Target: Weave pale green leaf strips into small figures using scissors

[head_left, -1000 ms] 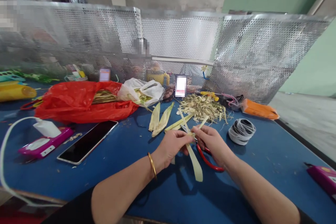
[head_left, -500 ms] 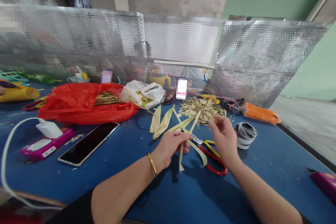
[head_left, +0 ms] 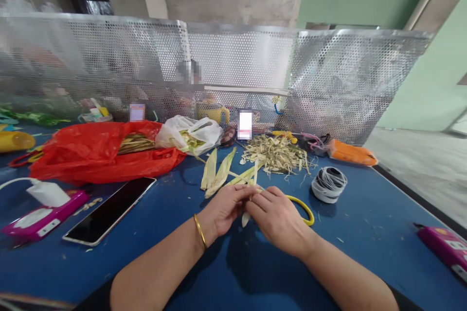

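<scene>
Pale corn husk strips (head_left: 256, 171) cross between my two hands, their ends poking out above and below the fingers. My left hand (head_left: 230, 208), with a gold bangle at the wrist, pinches them closed. Meeting it fingertip to fingertip, my right hand (head_left: 276, 217) is closed on the strips too and covers where they cross. Behind the right hand lie scissors (head_left: 308, 211), of which mostly a yellow handle loop shows. Wider corn husk leaves (head_left: 222, 173) rest on the blue table (head_left: 270, 272) just beyond my left hand.
A pile of husk scraps (head_left: 277, 153) lies beyond my hands, with a roll of grey string (head_left: 329, 184) to its right. On the left are a phone (head_left: 111, 210), a purple power strip (head_left: 47, 218) and a red plastic bag (head_left: 83, 150). A perforated metal screen (head_left: 241, 53) stands behind.
My right hand has come left and down to join the left hand, closing on the husk strips. The view has shifted a little to the right.
</scene>
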`<state>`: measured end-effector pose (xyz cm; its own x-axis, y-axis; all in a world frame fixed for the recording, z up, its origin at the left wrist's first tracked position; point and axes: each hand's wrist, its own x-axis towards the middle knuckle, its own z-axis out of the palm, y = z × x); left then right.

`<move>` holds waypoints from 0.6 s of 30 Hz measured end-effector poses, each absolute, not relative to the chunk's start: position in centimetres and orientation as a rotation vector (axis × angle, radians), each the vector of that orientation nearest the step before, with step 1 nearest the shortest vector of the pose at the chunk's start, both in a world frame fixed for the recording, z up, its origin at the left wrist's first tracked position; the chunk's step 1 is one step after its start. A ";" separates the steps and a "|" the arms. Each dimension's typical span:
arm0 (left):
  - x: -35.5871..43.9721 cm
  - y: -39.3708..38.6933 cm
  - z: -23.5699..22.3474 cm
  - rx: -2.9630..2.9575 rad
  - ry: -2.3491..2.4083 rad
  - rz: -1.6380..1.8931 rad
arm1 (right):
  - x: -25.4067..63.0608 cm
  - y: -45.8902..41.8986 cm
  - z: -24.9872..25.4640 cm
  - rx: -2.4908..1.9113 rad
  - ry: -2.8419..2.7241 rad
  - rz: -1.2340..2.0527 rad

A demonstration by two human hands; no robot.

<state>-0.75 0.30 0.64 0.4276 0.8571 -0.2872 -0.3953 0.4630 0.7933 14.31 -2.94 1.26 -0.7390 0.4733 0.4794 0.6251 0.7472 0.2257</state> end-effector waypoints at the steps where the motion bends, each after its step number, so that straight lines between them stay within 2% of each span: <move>1: -0.9 0.4 0.7 0.702 0.742 0.856 | 14.4 -3.0 1.3 -0.853 -2.525 -0.509; 10: -0.6 0.2 0.9 0.632 0.888 0.861 | 13.2 -4.6 1.5 -0.454 -2.689 -0.449; 15: -0.7 0.4 1.4 0.631 0.866 0.916 | 13.6 -4.5 2.0 -0.547 -2.520 -0.289; 18: -1.0 0.6 1.9 0.628 0.826 0.954 | 14.6 -3.8 2.3 -0.859 -2.207 -0.305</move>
